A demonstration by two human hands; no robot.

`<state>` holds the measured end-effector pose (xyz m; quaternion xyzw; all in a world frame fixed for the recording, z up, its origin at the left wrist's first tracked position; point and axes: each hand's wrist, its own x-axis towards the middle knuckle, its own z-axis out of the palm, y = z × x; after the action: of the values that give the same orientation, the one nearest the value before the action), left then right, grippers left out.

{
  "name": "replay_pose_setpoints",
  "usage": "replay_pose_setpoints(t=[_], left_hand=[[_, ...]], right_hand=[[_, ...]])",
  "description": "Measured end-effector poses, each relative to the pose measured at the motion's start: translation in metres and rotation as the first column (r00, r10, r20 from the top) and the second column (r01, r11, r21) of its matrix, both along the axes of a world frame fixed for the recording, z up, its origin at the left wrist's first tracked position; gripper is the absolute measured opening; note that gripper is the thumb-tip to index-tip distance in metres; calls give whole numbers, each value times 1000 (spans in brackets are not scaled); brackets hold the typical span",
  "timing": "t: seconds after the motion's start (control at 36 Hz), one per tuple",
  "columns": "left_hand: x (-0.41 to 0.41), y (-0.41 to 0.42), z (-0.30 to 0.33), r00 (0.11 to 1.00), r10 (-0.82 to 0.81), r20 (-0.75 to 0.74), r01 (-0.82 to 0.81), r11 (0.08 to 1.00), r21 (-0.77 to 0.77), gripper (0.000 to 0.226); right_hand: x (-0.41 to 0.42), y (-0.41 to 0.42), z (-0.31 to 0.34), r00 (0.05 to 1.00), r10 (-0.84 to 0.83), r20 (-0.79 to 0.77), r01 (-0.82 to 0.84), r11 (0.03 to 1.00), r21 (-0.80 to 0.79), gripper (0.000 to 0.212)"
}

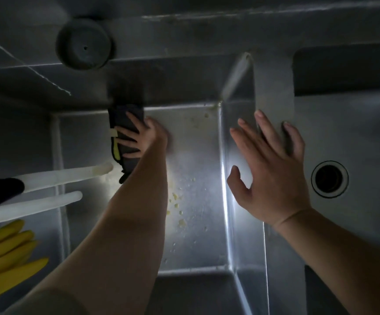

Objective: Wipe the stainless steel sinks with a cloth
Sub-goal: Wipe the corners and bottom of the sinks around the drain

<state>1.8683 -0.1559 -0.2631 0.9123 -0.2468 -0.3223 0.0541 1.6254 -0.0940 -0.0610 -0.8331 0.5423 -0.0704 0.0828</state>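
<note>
**Cloth pressed to the back of the basin as sink wipe-down gets under way**

A person leans over a dim double stainless steel sink, the left hand reaching deep into the left basin with fingers spread flat over a dark cloth, pinning it where the basin floor meets the far wall, at about 11 o'clock in the view. The splayed fingers look chosen to spread pressure across the fabric rather than to grip it; a pale yellow strip shows along the cloth's left edge. The right hand lies open, palm down and holding nothing, on the divider between the two basins at about 3 o'clock, most likely as a brace for the long reach. Pale yellowish crumbs dot the lit floor of the basin near the centre of the view, with a few more toward the far right corner, so the job appears to be at an early stage. The right basin, with its round drain, lies at 3 o'clock and seems not yet reached. Two white rods jut over the left rim at 9 o'clock, and yellow rubber gloves rest unworn at 8 o'clock, out of the way of the wiping arm. A round dark fitting sits on the back ledge at 11 o'clock. Whether the cloth is wet cannot be judged in this light
</note>
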Motion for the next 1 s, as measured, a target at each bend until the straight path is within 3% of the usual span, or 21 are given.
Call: replay_pose_setpoints(t=[0.19, 0.36, 0.44, 0.53, 0.61, 0.67, 0.86, 1.0], left_hand=[[-56, -1, 2, 997, -70, -9, 70, 997, -22, 64], [-82, 11, -5, 915, -404, -17, 403, 915, -30, 70], [-84, 14, -5, 806, -591, 29, 591, 806, -20, 67], [-84, 16, -3, 621, -782, 51, 784, 621, -29, 61], [-84, 11, -3, 525, -851, 29, 850, 523, -60, 58], [-86, 4, -5, 543, -839, 25, 838, 540, -77, 57], [-124, -5, -9, 766, -641, 39, 639, 756, -142, 67], [-124, -7, -17, 778, -622, 90, 628, 766, -136, 73]], right_hand=[[-1, 0, 1, 1000, -3, -1, 3, 1000, 15, 58], [-1, 1, -1, 1000, 0, -9, 0, 1000, -1, 57], [-1, 1, -1, 1000, -3, -6, 3, 1000, -15, 55], [-1, 1, -2, 1000, -6, 3, 6, 1000, -29, 55], [1, 2, -1, 1000, -7, -14, 6, 1000, -28, 56], [1, 3, -1, 1000, -11, -19, 10, 1000, -24, 57], [1, 3, 1, 999, -31, -26, 31, 1000, 3, 61], [1, 2, 3, 999, -38, -7, 38, 999, 0, 62]])
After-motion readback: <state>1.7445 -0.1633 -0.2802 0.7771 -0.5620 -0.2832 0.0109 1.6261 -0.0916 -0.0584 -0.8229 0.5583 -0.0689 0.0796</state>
